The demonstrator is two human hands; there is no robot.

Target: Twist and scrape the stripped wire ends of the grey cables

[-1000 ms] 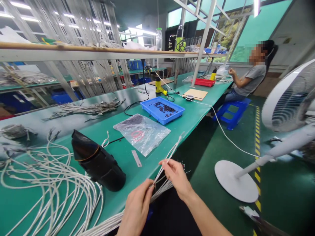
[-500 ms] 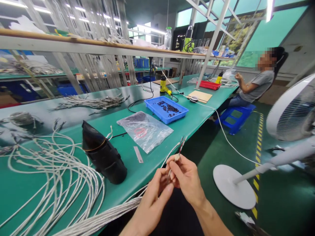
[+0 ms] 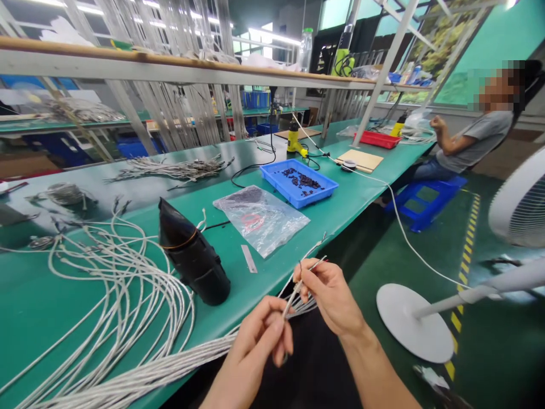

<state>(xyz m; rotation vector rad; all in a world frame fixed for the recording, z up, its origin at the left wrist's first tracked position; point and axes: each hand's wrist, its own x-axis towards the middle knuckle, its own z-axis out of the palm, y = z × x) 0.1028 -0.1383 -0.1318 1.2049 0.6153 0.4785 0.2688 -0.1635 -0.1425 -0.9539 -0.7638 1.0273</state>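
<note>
Pinched between thumb and fingers of my left hand [image 3: 259,335] is a thin white cable [image 3: 292,302]. My right hand [image 3: 327,292] grips the same cable farther up, near its end, where fine wire tips stick out past the fingers. Both hands are closed, slightly apart, over the table's front edge. Below and behind them a bundle of white cables [image 3: 170,366] runs along that edge. To the left, a black heat-gun-like cylinder [image 3: 196,261] with an angled top stands tilted beside a loose heap of white cables [image 3: 128,278].
On the green table [image 3: 272,272] lie a clear plastic bag [image 3: 264,221], a small white strip [image 3: 249,259] and a blue tray [image 3: 298,196] with small dark pieces. A white fan [image 3: 415,324] stands on the floor at right. A co-worker [image 3: 481,139] sits farther along.
My hands have moved apart, showing a length of cable between them. My right hand has shifted up along it. The view has turned a little left.
</note>
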